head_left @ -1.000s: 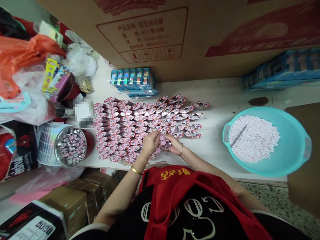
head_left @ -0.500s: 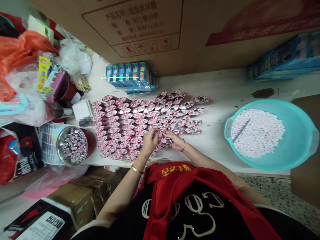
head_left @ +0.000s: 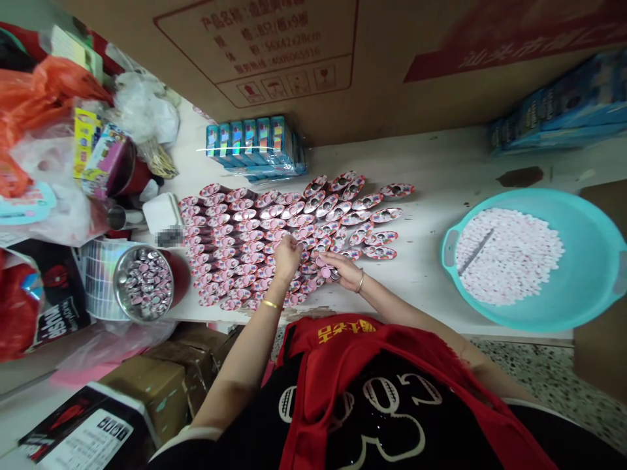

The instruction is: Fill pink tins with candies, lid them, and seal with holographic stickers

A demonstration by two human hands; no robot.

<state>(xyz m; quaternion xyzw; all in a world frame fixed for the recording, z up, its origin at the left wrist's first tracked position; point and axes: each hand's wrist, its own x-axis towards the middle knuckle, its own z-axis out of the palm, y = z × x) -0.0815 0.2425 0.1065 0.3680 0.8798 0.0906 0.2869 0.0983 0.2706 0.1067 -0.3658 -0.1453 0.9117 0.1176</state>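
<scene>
Several small oval red-and-pink containers (head_left: 245, 215) stand packed in rows on the white table. Many on the left have round pink pieces on top, while those on the right show dark openings. Over the middle of the rows is my left hand (head_left: 288, 258), its fingers pinched together; what they hold, if anything, is hidden. To its right, my right hand (head_left: 347, 271) is curled around several round pink caps (head_left: 326, 271), low over the front containers. A steel bowl (head_left: 117, 284) at the left holds more pink and silvery caps.
A turquoise basin (head_left: 588, 261) with small white pieces and a grey stick (head_left: 477, 251) stands at the right. Behind the rows are wrapped blue boxes (head_left: 252, 140) and a large carton (head_left: 382, 85). Plastic bags (head_left: 49, 91) and a white lidded box (head_left: 161, 212) lie left.
My left hand has moved away from the right hand, left and slightly up, to over the containers. My right hand stays nearly in place with the caps. The view has shifted slightly.
</scene>
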